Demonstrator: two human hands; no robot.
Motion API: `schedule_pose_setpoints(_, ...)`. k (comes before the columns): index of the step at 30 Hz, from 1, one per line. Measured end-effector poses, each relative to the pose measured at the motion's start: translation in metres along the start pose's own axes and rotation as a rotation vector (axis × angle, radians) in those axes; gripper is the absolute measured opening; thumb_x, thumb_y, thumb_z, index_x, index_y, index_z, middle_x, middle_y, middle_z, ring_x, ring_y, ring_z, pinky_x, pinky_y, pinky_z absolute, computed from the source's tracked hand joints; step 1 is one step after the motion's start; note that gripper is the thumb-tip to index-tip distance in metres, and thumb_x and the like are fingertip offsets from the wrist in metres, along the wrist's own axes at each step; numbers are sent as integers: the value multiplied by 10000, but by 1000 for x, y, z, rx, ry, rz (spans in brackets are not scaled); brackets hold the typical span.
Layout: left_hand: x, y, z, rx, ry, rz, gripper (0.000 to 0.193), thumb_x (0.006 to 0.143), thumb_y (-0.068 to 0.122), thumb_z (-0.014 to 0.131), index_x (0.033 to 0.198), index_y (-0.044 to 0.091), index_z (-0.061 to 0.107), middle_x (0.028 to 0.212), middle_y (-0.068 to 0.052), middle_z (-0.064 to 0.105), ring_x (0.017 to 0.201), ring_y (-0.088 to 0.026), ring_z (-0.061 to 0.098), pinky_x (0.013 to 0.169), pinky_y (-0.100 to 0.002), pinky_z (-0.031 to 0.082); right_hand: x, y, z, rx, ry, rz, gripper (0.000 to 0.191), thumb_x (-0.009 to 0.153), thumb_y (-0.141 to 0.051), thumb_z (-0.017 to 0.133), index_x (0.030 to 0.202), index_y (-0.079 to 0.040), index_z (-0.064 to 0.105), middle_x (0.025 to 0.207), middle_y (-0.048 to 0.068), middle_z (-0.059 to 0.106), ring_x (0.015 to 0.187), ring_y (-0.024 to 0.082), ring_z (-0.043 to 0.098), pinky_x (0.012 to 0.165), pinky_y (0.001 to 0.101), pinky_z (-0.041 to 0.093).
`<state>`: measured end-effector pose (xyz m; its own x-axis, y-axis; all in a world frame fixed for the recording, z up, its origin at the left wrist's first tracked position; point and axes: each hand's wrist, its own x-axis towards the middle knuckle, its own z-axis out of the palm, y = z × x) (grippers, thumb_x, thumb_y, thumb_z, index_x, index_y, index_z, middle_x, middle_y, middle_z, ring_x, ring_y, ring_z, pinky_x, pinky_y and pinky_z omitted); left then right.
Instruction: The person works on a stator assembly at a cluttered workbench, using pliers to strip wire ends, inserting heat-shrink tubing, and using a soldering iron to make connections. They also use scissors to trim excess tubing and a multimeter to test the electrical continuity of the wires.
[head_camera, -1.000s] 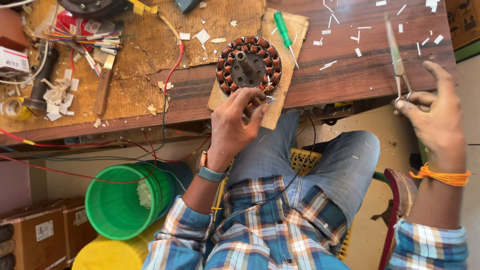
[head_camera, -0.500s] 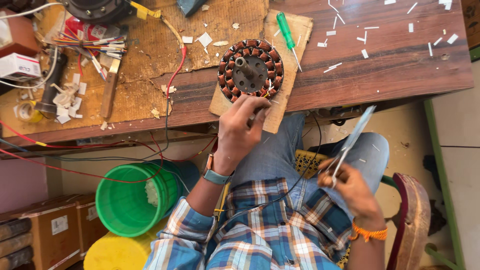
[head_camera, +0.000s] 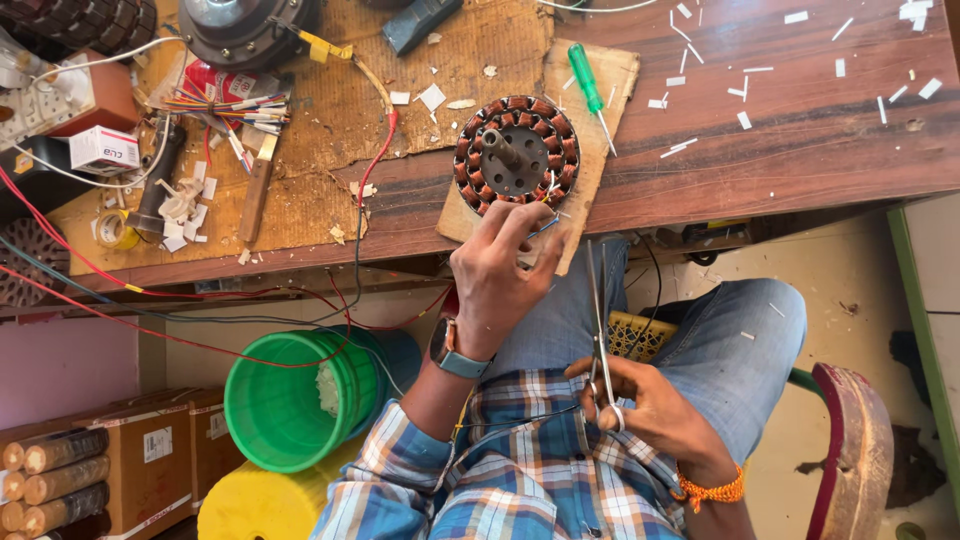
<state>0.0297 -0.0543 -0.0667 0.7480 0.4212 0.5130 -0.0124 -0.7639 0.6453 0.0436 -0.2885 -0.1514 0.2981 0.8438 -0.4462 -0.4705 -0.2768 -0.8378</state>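
Nearest the camera, the right hand (head_camera: 650, 410) has its grip closed around the handles of one pair of scissors (head_camera: 600, 340), fingers through the loops; the loops themselves are mostly covered by the fingers. The scissors' long axis runs almost straight away from the person's body, with the tips pointing toward the worktop (head_camera: 800, 140) edge and the blades close together. They are held above the lap, short of the worktop.

A little farther on, the left hand (head_camera: 500, 280) reaches to the near edge of the worktop, its fingertips pinched on fine wire ends at the near rim of one round motor stator (head_camera: 515, 150). What exactly sits between the fingertips is too small to make out. The hand covers the near corner of the cardboard pad (head_camera: 590, 120) under the stator. The stator lies flat, its shaft pointing up toward the camera, ringed with copper-coloured windings.

Just beside it on the pad lies one green-handled screwdriver (head_camera: 590, 85), handle away from the person, tip toward them and slightly right.

Below the worktop, to the person's left, stands one green bucket (head_camera: 290, 400), with a yellow one (head_camera: 260, 505) nearer, cut off by the frame's bottom edge.

Farther left on the worktop, a bundle of coloured wires (head_camera: 225, 105) and one small white box (head_camera: 103, 150) lie among paper scraps. At the far edge a dark round motor housing (head_camera: 240, 30) is cut off by the frame. White strips, too many to count, scatter the far right.
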Motion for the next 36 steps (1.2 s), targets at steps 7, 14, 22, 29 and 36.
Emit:
schedule_pose_setpoints(7,-3,-15,5,-206,-118,-126,91,955,45,735,1036,30,697,933,-68,697,765,-147,707,644,-283,559,-7,10,4,-51,-38,17,945,595,-669,825,1273,-27,672,779,2,688,733,99,654,672,285,564)
schedule_pose_setpoints(14,-11,-34,3,-546,-264,-483,112,987,91,677,1067,14,690,946,-32,765,820,-57,723,543,-193,577,13,6,9,173,-223,14,841,651,-479,914,1280,29,681,822,9,687,777,94,634,737,257,522)
schedule_pose_setpoints(22,-24,-39,5,-633,-160,-498,114,1016,66,686,1098,-10,705,954,-74,753,810,-80,714,539,-200,532,29,-15,6,37,-114,34,750,612,-425,909,1195,17,746,758,-21,670,706,77,624,657,244,504)
schedule_pose_setpoints(29,-25,-38,6,-717,-162,-547,112,1010,67,626,1104,12,655,1048,-82,769,921,-118,780,528,-188,564,35,-22,-2,-1,-95,26,681,643,-369,909,1168,36,755,693,-30,588,642,68,528,562,252,401)
schedule_pose_setpoints(36,-24,-38,7,-614,-138,-538,133,999,76,679,1108,5,705,909,-41,759,830,-113,772,532,-183,548,28,-28,-8,-143,-36,26,607,659,-269,882,1195,-11,758,710,-18,658,673,73,590,613,253,476)
